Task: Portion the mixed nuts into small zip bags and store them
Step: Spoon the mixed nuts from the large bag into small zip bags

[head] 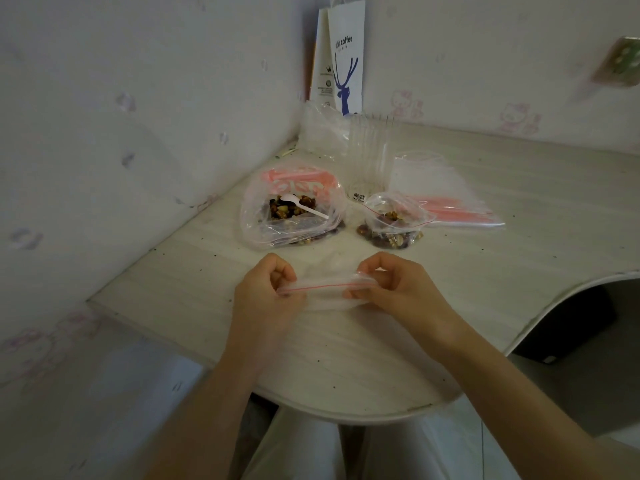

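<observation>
An empty small zip bag (327,291) with a red seal line is held low over the table between both hands. My left hand (268,294) pinches its left end and my right hand (394,289) pinches its right end. Beyond them lies a large open plastic bag of mixed nuts (291,211) with a white plastic spoon (304,206) resting in it. To its right sit small zip bags with nuts inside (391,223), one lying on another. A pile of empty zip bags (446,195) lies further right.
The pale wooden table (346,358) fits into a wall corner and has a curved front edge. A stack of clear plastic cups (369,157) lies behind the nuts, with a white coffee paper bag (341,57) standing in the corner. My knees show below the table edge.
</observation>
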